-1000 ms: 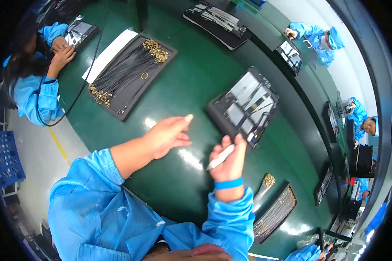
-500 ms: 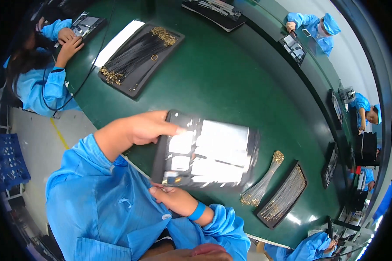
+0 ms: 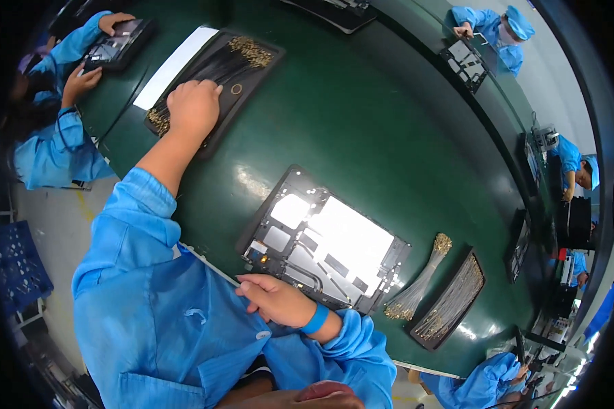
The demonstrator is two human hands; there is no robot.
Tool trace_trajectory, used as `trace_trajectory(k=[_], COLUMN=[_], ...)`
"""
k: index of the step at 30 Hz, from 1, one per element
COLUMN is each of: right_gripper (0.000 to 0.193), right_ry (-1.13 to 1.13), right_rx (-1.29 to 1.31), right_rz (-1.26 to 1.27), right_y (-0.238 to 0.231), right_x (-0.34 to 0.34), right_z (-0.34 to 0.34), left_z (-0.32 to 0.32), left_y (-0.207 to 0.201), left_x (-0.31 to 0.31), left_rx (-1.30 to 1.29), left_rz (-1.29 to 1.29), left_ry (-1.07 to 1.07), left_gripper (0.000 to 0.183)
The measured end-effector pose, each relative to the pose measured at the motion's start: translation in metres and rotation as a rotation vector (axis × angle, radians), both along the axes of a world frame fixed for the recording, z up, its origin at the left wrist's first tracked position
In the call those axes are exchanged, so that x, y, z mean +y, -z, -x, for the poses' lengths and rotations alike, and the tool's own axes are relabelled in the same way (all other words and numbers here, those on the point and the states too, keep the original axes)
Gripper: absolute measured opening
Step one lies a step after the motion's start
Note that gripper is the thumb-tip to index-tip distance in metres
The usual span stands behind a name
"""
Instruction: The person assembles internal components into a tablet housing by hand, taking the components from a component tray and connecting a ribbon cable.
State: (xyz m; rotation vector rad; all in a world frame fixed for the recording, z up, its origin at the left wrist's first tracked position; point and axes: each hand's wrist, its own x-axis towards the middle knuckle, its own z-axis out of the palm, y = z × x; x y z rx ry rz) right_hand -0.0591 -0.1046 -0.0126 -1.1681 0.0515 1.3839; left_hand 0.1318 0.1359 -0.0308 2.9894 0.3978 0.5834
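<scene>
My left hand (image 3: 194, 108) is over a dark tray (image 3: 215, 144) of thin black cables (image 3: 218, 61) with gold-coloured ends. Its fingers are curled down among the cables, and their tips are hidden. Flat on the green table lies an open device chassis (image 3: 334, 262), a black frame with shiny white panels and black wiring inside. Close to the near edge of the chassis, my right hand (image 3: 278, 301) rests with its fingers loosely curled together; nothing shows in it.
Right of the chassis lie a tied bundle of pale cables (image 3: 419, 279) and a black tray of pale cables (image 3: 450, 300). A white sheet (image 3: 174, 68) sits beside the dark tray. Co-workers in blue handle similar devices at far left (image 3: 116, 44) and far right (image 3: 464, 65).
The chassis, held tilted and blurred by motion before, now lies on the table. My left hand has let go of it and moved up and left to the black cables. My right hand has barely moved.
</scene>
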Motion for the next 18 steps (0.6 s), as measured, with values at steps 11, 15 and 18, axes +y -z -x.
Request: trace_trajectory(k=[11, 15, 18], right_gripper=[0.042, 0.040, 0.041], right_ry=[-0.019, -0.053, 0.254], right_rx=[-0.025, -0.118, -0.165], right_rz=[-0.004, 0.076, 0.004], right_y=[0.001, -0.006, -0.027], right_x=[-0.005, -0.015, -0.024], right_z=[-0.030, -0.039, -0.031], left_z=[0.040, 0.076, 0.095], left_y=[-0.059, -0.074, -0.079], left_x=[-0.037, -0.058, -0.068], left_rx=[-0.160, -0.262, -0.272], left_rz=[0.099, 0.156, 0.169], left_ry=[0.479, 0.844, 0.921], left_gripper=[0.011, 0.014, 0.018])
